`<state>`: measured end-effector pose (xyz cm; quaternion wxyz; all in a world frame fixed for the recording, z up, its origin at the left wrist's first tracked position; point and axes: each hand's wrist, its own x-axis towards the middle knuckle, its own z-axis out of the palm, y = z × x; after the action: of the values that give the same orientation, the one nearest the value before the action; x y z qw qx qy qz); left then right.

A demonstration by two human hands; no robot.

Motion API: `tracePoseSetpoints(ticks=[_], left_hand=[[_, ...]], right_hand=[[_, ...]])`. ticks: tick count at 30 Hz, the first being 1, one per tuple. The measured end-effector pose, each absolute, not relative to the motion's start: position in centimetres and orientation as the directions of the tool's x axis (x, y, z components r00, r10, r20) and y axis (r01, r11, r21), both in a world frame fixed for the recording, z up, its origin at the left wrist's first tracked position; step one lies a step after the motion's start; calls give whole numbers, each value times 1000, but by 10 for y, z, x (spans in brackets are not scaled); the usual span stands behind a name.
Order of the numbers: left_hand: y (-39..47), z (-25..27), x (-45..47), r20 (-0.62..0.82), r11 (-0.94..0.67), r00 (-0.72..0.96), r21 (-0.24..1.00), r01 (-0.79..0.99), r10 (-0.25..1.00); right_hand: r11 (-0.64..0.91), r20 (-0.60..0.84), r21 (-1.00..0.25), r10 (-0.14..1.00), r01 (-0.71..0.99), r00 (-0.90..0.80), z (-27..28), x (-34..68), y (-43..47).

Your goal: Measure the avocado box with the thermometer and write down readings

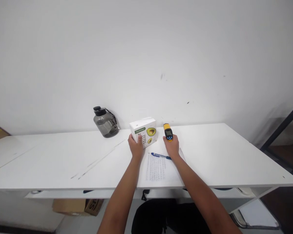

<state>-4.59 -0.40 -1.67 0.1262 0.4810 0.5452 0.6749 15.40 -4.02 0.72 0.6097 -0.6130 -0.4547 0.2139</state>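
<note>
My left hand grips the lower left side of a white box printed with avocados and the word "Meal". The box is upright and slightly turned. In my right hand is a yellow and black infrared thermometer, its small screen and blue buttons facing me and its front end pointing toward the wall. Its handle is hidden in my fingers. Between my forearms lies a handwritten sheet of paper, with a blue pen across its upper part.
A dark translucent water jug with a black lid stands by the wall, left of the box. The white table has its front edge near me. Below it is a cardboard box. A dark metal frame stands at the right.
</note>
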Motion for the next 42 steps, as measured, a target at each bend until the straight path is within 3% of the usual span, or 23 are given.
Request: tracePoseSetpoints(ticks=[8,12,23,42], left_hand=[[-7,-13,-43,474,-317,-524,876,364,707],[-6,-14,-43,490,-344,-522,869,356,698],[-7,-11,-42,445,-296,-516,890,347,731],[-7,-10,-41,437,-288,-508,893,347,742]], right_hand=[[146,285,-936,847,320,448,9,155,-41],[136,311,-893,875,430,371,8,157,-41],[112,330,-532,940,839,84,5,161,-41],[-14,140,-319,988,948,62,16,161,-45]])
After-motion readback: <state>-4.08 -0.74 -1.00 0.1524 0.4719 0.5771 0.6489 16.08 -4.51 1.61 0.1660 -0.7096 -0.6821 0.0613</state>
